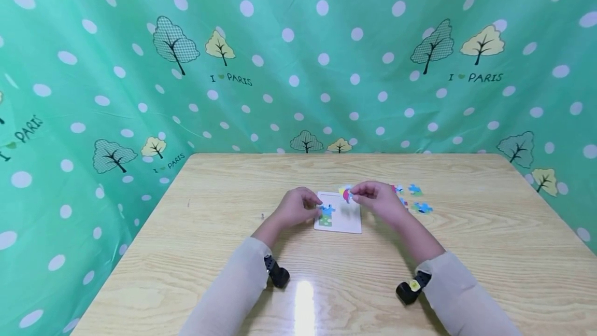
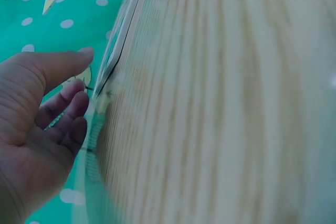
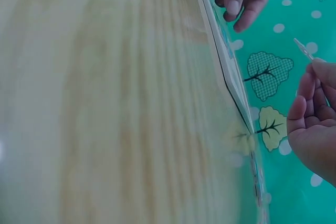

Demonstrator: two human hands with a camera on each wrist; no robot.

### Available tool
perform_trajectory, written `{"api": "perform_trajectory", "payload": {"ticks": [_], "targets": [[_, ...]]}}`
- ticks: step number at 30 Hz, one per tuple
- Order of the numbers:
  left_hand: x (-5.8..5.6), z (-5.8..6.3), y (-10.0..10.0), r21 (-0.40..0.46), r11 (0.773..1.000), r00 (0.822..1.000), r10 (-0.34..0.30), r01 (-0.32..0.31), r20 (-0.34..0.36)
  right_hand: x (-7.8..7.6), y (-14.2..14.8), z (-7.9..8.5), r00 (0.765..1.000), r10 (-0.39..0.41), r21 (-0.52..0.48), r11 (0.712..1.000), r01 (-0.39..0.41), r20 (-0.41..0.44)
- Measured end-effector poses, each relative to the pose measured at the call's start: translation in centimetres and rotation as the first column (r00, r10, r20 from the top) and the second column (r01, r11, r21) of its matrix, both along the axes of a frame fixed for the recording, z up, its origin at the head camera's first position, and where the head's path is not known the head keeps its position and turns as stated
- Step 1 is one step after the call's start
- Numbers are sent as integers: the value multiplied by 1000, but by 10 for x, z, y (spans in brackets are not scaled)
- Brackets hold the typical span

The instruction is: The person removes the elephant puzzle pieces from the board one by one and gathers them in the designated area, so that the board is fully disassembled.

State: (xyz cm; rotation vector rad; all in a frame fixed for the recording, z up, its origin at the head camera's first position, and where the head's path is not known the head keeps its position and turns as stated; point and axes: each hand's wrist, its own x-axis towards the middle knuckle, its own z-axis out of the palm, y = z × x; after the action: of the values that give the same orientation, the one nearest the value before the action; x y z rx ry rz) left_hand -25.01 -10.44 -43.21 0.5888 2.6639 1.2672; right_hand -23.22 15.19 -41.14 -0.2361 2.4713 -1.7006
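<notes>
Between thumb and fingers my right hand (image 1: 379,200) pinches a jigsaw puzzle piece (image 1: 346,194) with yellow, red and blue on it. The piece is held up over the far part of a white puzzle board (image 1: 347,219). Seen edge-on in the right wrist view, the pinched piece (image 3: 303,49) is clear of the board. My left hand (image 1: 300,207) is at the board's left edge, fingers loosely bent and nothing gripped in the left wrist view. Beside its fingertips, joined blue and green puzzle pieces (image 1: 326,217) lie on the board's left side.
Several loose puzzle pieces (image 1: 423,208) lie on the wooden table (image 1: 224,196) to the right of the board, some partly hidden behind my right hand. A tiny dark object (image 1: 263,216) lies left of my left hand. A green dotted cloth (image 1: 322,92) hangs behind the table.
</notes>
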Motion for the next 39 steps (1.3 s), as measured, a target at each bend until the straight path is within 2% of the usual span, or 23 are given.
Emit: {"api": "perform_trajectory", "payload": {"ticks": [8,13,20,27,30,39], "targets": [[3,-2,-3,-93,994,998,-55,57,18,9,21,-4,1000,1,-11,1000,-1,-16],[4,-3,-4,-96,993,998,-61,62,14,15,34,-5,1000,17,-2,1000,-17,-8],[6,-4,-4,-92,994,998,-57,59,27,24,53,-7,999,16,71,997,-19,35],[7,-4,-3,-82,995,998,-56,59,36,33,62,-10,992,-48,140,990,31,119],[7,-5,-3,-83,995,998,-53,56,35,36,64,-12,989,-66,166,985,44,130],[6,-7,-5,-80,995,998,-56,58,33,41,66,-16,997,-48,258,966,31,58]]}}
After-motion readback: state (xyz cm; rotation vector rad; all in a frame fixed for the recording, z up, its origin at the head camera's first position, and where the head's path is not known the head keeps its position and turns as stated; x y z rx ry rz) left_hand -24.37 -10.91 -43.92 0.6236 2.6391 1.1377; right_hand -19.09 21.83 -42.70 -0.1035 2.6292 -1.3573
